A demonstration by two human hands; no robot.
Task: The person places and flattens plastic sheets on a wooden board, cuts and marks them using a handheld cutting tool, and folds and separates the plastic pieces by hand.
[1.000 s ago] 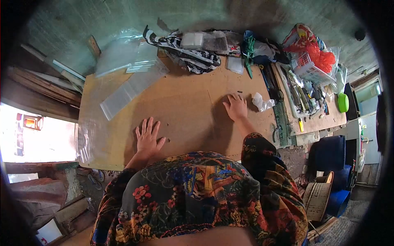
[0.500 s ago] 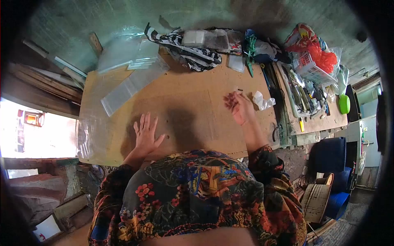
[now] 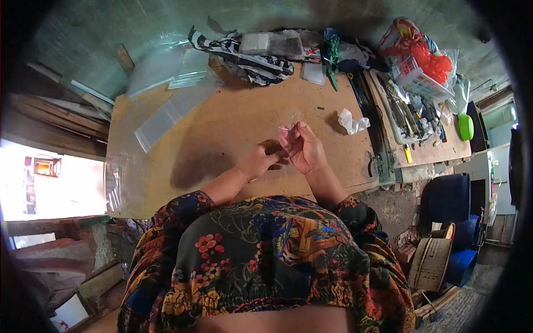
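Above the wooden board (image 3: pixel 250 119) my two hands are close together in front of my body. Between the fingertips of my right hand (image 3: pixel 305 150) is a small, thin piece of clear plastic (image 3: pixel 289 119); its outline is faint. My left hand (image 3: pixel 261 160) is closed beside it on the left, fingers curled toward the right palm, and whatever they pinch is hidden. A crumpled white tissue (image 3: pixel 353 122) rests on the board to the right of my right hand. Farther back lies a small dark piece (image 3: pixel 320 108).
Clear plastic bags (image 3: pixel 166 117) cover part of the board's left side. A black-and-white patterned cloth (image 3: pixel 261 69) lies along the back. At right are a tray of tools (image 3: pixel 398 130), a white basket (image 3: pixel 413 77) with a red bag, and a bright green container (image 3: pixel 466 127).
My left hand has left the board, where it lay spread, and moved right to meet my right hand. The right hand has moved left, and clear plastic now shows at its fingertips.
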